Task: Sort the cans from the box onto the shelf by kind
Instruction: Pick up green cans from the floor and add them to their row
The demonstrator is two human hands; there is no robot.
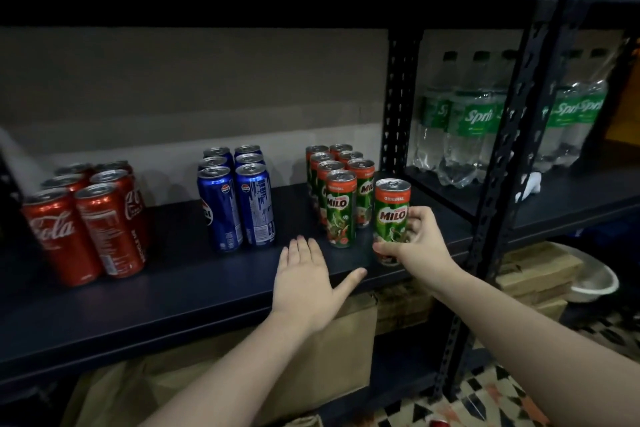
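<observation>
Your right hand (420,241) has its fingers curled round a Milo can (391,218) right of centre, setting it at the front of the Milo group (341,184) to keep kinds together. Your left hand (306,282) rests flat on the shelf (173,288), fingers spread, likely bracing. I count six Coca-Cola cans (86,215), six Pepsi cans (237,194) and seven shelved Milo cans.

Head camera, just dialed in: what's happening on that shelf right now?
A person is stocking the dark metal shelf. The right hand grips a green-and-red Milo can at the front of the Milo group. The left hand rests flat on the shelf. Red Coca-Cola cans and blue Pepsi cans stand grouped separately.
</observation>
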